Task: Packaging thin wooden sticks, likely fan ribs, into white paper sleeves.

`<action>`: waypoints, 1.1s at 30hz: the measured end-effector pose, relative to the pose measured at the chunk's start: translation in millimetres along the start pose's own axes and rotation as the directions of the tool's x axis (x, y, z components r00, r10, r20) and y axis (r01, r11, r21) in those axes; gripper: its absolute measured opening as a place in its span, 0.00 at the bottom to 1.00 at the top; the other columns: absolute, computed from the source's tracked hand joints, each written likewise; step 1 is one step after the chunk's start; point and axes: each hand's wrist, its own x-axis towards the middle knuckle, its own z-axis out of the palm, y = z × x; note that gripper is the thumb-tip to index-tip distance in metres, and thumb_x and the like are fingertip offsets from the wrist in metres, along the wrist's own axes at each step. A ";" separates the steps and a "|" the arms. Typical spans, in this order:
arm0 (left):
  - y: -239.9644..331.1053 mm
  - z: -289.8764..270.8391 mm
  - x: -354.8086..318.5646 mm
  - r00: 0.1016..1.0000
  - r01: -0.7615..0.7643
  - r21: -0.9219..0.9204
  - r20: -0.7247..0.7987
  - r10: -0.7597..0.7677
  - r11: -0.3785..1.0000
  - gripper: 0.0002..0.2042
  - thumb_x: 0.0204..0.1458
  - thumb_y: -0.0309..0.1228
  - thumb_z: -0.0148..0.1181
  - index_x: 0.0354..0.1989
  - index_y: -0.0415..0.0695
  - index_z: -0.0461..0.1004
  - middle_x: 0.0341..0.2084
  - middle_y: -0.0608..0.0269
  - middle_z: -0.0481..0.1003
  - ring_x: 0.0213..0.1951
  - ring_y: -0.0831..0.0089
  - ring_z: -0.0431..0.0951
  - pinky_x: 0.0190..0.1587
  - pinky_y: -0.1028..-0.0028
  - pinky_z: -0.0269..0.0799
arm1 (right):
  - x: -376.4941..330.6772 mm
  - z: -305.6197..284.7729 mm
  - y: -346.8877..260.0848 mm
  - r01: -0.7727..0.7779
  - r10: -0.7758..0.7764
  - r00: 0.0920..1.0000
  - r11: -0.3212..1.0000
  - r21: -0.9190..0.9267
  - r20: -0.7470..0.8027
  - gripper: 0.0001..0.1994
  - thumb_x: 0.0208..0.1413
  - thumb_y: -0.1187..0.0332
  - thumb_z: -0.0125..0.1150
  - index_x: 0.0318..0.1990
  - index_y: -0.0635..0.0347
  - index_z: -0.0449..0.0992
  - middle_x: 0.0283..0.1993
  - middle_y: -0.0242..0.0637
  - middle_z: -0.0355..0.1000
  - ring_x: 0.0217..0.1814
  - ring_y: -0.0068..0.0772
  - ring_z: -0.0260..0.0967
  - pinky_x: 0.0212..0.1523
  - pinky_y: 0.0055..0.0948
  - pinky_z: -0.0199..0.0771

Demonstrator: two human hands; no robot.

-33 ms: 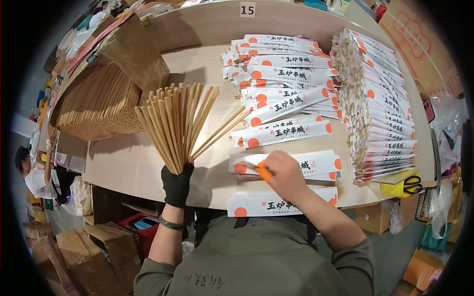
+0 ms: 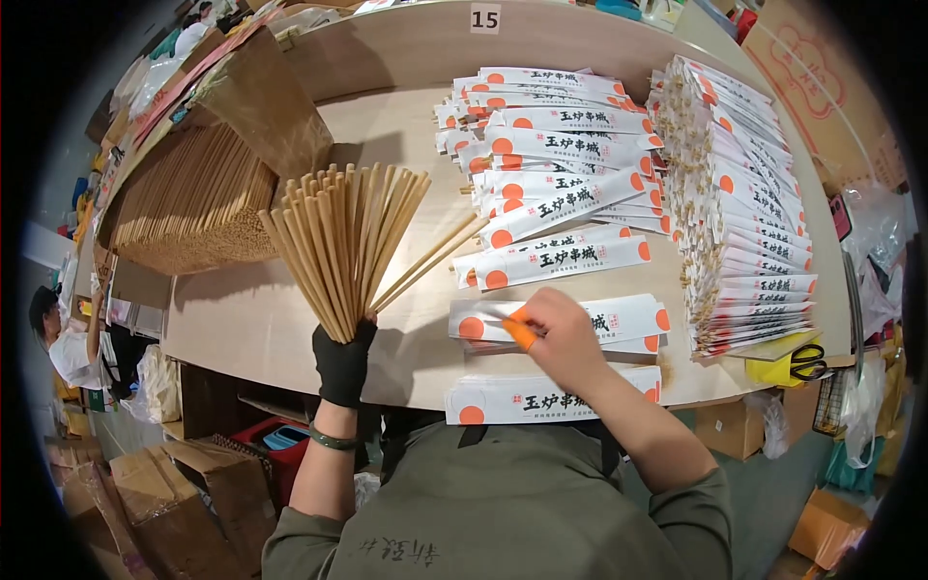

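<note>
Near the table's front edge (image 2: pixel 290 372), left hand (image 2: pixel 343 362) grips fanned chopsticks (image 2: pixel 348 237); right hand (image 2: pixel 556 333) pinches a sleeve (image 2: pixel 619 319).

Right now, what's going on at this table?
A person is sleeving chopsticks. The left hand, in a black glove, grips a fanned bundle of wooden chopsticks upright over the table. The right hand, with an orange cot on one finger, rests on a white paper sleeve with orange dots. More empty sleeves lie beyond, and a stack of filled sleeves sits to the right.
</note>
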 end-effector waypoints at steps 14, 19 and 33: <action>33.3 -41.3 27.6 0.911 -0.311 0.162 0.330 0.246 0.936 0.11 0.44 0.27 0.67 0.36 0.38 0.77 0.29 0.56 0.80 0.32 0.68 0.80 0.35 0.70 0.74 | 25.9 -34.5 -6.2 0.155 -0.155 0.988 0.988 -0.010 0.011 0.07 0.43 0.74 0.63 0.32 0.62 0.79 0.27 0.35 0.68 0.29 0.35 0.66 0.31 0.32 0.66; 75.8 58.7 6.3 0.935 0.155 -0.675 0.335 0.113 0.721 0.11 0.54 0.28 0.59 0.43 0.35 0.76 0.39 0.58 0.78 0.40 0.76 0.76 0.45 0.75 0.71 | 50.3 3.4 -40.5 0.387 -0.378 0.922 0.880 -0.276 0.088 0.10 0.42 0.69 0.60 0.34 0.58 0.79 0.32 0.34 0.73 0.39 0.35 0.70 0.41 0.31 0.69; 8.9 19.1 6.9 0.976 0.203 -0.230 -0.035 -0.217 0.952 0.09 0.49 0.31 0.63 0.34 0.38 0.78 0.20 0.69 0.72 0.23 0.82 0.69 0.26 0.79 0.64 | -15.6 3.0 -4.9 0.381 -0.316 0.918 0.873 -0.305 0.241 0.10 0.40 0.76 0.61 0.34 0.65 0.73 0.29 0.37 0.66 0.33 0.36 0.67 0.32 0.30 0.68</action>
